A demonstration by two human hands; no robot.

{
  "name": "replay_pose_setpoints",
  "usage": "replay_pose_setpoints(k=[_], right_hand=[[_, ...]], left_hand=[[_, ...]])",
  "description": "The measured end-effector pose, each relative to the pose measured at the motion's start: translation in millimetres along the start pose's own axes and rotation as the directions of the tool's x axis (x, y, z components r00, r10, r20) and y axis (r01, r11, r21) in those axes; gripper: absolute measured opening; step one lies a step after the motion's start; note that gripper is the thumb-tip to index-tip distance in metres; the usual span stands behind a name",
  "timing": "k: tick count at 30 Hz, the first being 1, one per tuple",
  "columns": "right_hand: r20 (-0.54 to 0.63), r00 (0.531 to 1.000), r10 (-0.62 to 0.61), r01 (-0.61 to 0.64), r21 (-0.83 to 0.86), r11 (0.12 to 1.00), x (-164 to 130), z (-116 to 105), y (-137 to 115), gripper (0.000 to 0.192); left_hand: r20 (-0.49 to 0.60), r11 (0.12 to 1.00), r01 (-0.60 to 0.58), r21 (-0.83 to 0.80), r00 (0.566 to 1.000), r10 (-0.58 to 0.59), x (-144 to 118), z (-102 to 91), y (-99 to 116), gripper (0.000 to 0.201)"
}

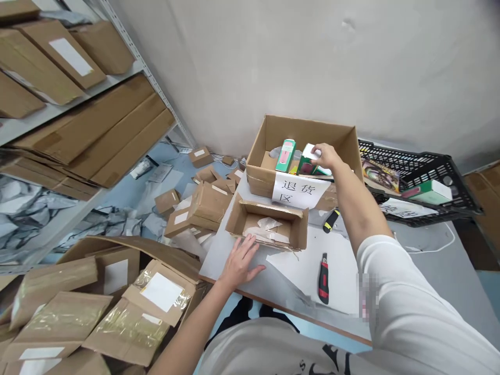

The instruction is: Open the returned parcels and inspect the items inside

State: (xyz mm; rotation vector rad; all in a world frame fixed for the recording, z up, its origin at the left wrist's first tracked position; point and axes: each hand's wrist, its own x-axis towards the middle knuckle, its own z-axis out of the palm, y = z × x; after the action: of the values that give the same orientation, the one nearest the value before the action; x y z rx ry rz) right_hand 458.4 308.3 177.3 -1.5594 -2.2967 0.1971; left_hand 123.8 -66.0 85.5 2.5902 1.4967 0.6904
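My right hand [326, 156] reaches into the large cardboard box [260, 182] by the wall, its fingers closed on the white end of a small green-and-white box [308, 152]. Beside that, a green box with a pink picture [286, 154] leans upright. A white paper sign with Chinese characters [299, 188] hangs on the large box's front. My left hand [242, 260] lies with fingers stretched out at the near edge of a smaller open carton [299, 226]. Crumpled clear plastic [269, 224] and white paper lie inside this carton.
A red-and-black utility knife [323, 281] and a yellow-and-black cutter [331, 221] lie on the table [289, 297]. At right, a black plastic crate [464, 192] holds boxed goods. Parcels crowd the shelf [117, 78], the floor and a big carton [187, 260] at left.
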Motion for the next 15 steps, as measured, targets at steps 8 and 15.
replay_pose_setpoints(k=[8, 15], right_hand=[[0.000, 0.999, -0.048, 0.048, 0.037, 0.998, 10, 7, 12, 0.034], [0.068, 0.991, -0.114, 0.110, 0.063, 0.992, 1, 24, -15, 0.031]], left_hand=[[0.183, 1.000, -0.015, 0.021, 0.983, 0.011, 50, -10.2, -16, 0.085], [0.238, 0.996, 0.001, 0.094, 0.971, -0.023, 80, -13.4, -36, 0.083]])
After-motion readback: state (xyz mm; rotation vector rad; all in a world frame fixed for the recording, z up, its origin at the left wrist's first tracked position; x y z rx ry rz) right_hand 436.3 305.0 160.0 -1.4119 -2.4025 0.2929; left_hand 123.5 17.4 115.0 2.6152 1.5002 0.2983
